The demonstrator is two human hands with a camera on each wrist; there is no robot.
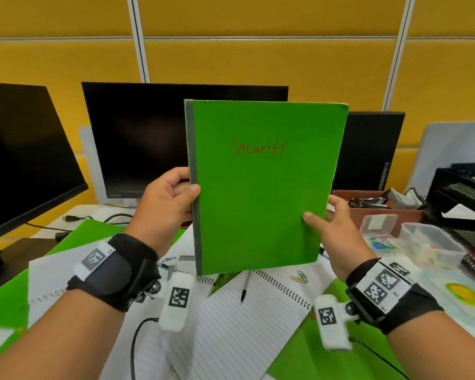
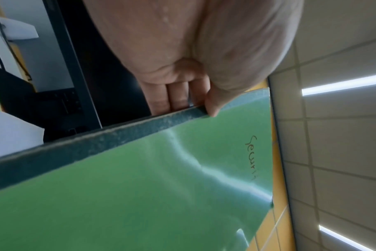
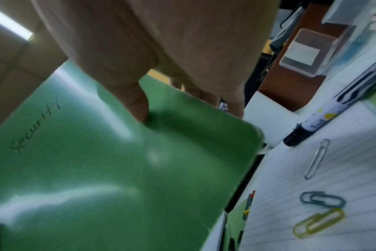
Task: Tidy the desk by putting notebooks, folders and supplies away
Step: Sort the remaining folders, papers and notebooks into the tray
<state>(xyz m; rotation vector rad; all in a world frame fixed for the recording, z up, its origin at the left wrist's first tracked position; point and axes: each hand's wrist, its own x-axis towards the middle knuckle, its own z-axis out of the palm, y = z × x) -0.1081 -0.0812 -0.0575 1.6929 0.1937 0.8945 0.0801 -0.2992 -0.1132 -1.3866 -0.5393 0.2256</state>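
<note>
I hold a green notebook upright above the desk, with "Security" handwritten in red on its cover. My left hand pinches its dark spine edge, thumb in front and fingers behind; the left wrist view shows this grip on the notebook by the left hand. My right hand pinches the notebook's right edge low down, thumb on the cover. In the right wrist view the right hand has its thumb pressed on the notebook. Below lie an open spiral notebook with a black pen on it.
Green folders, loose papers and paper clips cover the desk. A marker lies to the right. Clear plastic boxes, a brown box and a black mesh tray stand at the right. Three dark monitors line the back.
</note>
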